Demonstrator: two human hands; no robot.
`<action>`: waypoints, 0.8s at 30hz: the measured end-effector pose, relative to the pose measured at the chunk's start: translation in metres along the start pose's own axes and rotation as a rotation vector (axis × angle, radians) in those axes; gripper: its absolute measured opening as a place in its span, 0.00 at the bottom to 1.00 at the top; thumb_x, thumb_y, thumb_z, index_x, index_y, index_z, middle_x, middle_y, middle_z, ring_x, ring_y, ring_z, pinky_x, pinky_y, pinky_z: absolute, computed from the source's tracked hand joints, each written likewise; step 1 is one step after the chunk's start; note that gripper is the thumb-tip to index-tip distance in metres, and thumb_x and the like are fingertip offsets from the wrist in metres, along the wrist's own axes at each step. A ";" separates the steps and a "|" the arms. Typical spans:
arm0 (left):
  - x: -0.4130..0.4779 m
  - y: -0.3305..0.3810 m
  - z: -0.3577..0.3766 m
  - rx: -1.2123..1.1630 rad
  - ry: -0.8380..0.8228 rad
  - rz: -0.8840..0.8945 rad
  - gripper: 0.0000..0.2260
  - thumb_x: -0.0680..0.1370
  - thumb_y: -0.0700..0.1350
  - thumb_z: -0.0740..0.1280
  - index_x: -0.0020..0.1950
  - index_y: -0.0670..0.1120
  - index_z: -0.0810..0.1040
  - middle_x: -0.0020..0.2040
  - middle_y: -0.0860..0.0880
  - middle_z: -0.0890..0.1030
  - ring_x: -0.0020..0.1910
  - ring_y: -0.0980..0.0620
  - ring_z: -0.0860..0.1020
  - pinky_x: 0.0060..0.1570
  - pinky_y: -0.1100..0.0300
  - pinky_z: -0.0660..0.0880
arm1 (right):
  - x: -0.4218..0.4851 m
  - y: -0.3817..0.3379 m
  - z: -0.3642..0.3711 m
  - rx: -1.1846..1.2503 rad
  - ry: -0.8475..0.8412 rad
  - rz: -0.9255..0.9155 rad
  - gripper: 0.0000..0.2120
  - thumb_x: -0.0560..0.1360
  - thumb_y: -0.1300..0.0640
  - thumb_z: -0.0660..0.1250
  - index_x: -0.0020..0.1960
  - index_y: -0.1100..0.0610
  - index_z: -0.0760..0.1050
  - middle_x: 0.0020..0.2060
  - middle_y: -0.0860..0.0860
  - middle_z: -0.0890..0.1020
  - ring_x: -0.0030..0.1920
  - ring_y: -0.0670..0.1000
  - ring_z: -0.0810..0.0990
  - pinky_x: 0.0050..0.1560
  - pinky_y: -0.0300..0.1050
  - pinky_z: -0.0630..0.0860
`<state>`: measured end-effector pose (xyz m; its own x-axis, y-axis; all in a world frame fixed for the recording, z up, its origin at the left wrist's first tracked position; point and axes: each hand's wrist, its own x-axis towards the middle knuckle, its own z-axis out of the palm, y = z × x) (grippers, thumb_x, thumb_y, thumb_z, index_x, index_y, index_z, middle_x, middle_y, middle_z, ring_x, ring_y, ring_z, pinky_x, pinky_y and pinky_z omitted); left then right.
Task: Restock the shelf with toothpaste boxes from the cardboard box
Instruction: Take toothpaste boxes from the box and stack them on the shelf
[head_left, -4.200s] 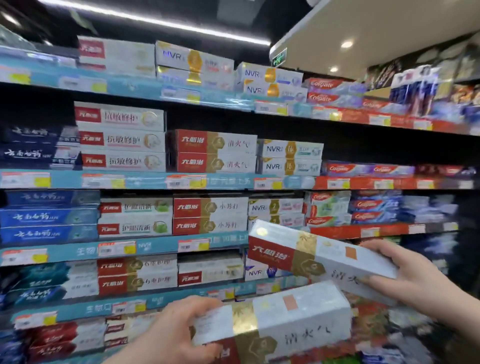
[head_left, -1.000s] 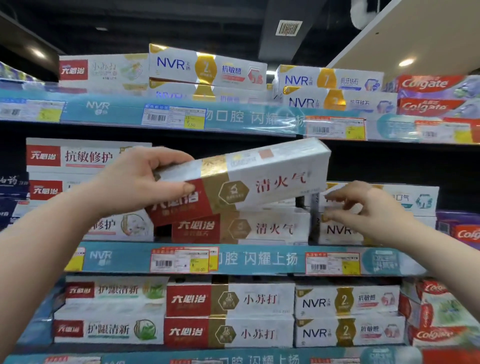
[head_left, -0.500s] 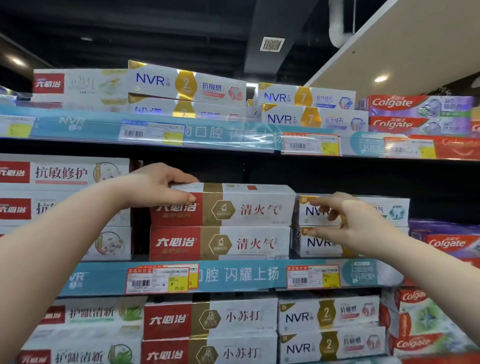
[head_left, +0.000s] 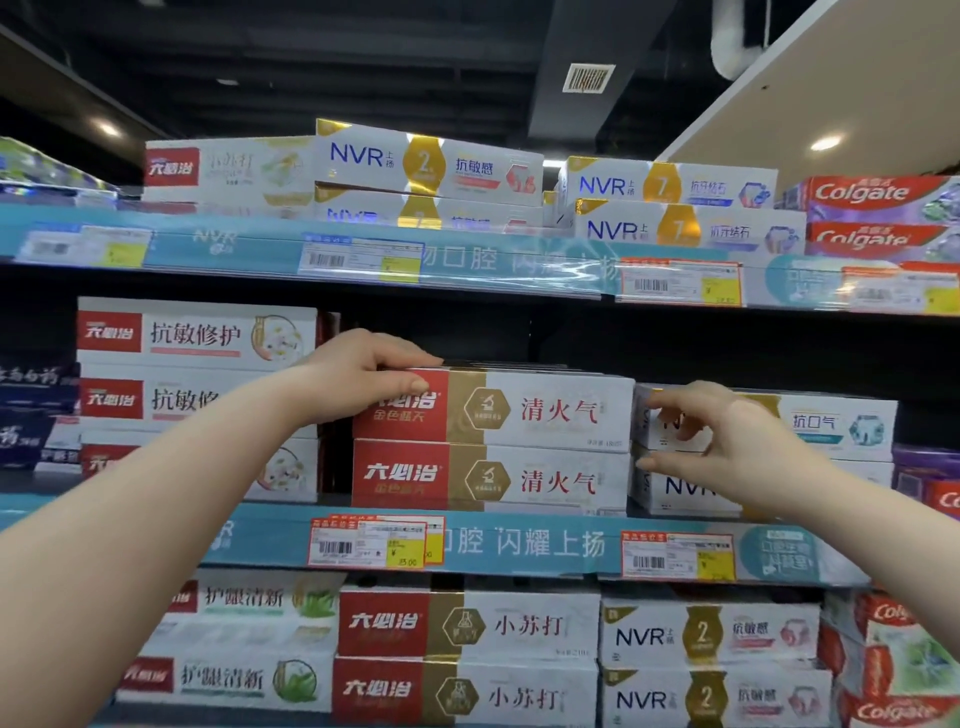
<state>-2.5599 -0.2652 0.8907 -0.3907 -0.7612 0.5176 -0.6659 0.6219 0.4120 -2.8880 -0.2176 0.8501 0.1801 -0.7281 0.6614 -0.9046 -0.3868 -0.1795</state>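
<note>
A red, gold and white toothpaste box (head_left: 545, 410) lies flat on top of an identical box (head_left: 545, 480) on the middle shelf (head_left: 519, 545). My left hand (head_left: 363, 379) grips the top box at its left end, fingers over the top and thumb on the front face. My right hand (head_left: 727, 447) hovers with fingers spread in front of the two stacked NVR boxes (head_left: 841, 423) just right of that stack, holding nothing. The cardboard box is out of view.
A taller stack of red-and-white boxes (head_left: 197, 364) stands left of the pair. The upper shelf (head_left: 467, 260) holds NVR and Colgate boxes (head_left: 878, 213). Dark free space remains above the top box. The lower shelf is full of boxes (head_left: 467, 629).
One second ago my left hand held the box tilted in the air; it now lies flat on the lower box. Earlier, each hand carried a box. My right hand stays near the NVR boxes.
</note>
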 end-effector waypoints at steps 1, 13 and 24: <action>0.000 -0.001 0.000 -0.015 0.010 -0.005 0.13 0.76 0.44 0.65 0.61 0.54 0.76 0.49 0.67 0.72 0.48 0.66 0.73 0.43 0.71 0.69 | 0.000 -0.002 0.000 0.003 0.000 0.004 0.29 0.66 0.47 0.73 0.65 0.49 0.70 0.48 0.44 0.73 0.48 0.46 0.74 0.47 0.39 0.71; -0.013 0.003 0.015 0.146 0.279 -0.060 0.23 0.74 0.48 0.68 0.68 0.50 0.70 0.68 0.49 0.72 0.65 0.52 0.70 0.62 0.60 0.66 | 0.009 -0.024 0.020 0.091 -0.175 0.168 0.22 0.73 0.48 0.66 0.65 0.45 0.68 0.59 0.46 0.79 0.53 0.49 0.78 0.48 0.41 0.75; -0.059 -0.016 0.062 -0.335 0.410 -0.401 0.15 0.70 0.53 0.71 0.56 0.55 0.76 0.52 0.54 0.83 0.47 0.54 0.81 0.52 0.52 0.76 | -0.001 -0.025 0.040 0.419 -0.118 0.243 0.13 0.77 0.51 0.61 0.60 0.52 0.75 0.50 0.46 0.81 0.43 0.38 0.76 0.37 0.31 0.72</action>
<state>-2.5657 -0.2417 0.8071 0.1639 -0.8553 0.4916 -0.4496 0.3788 0.8089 -2.8503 -0.2302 0.8245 0.0473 -0.8751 0.4816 -0.6971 -0.3743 -0.6115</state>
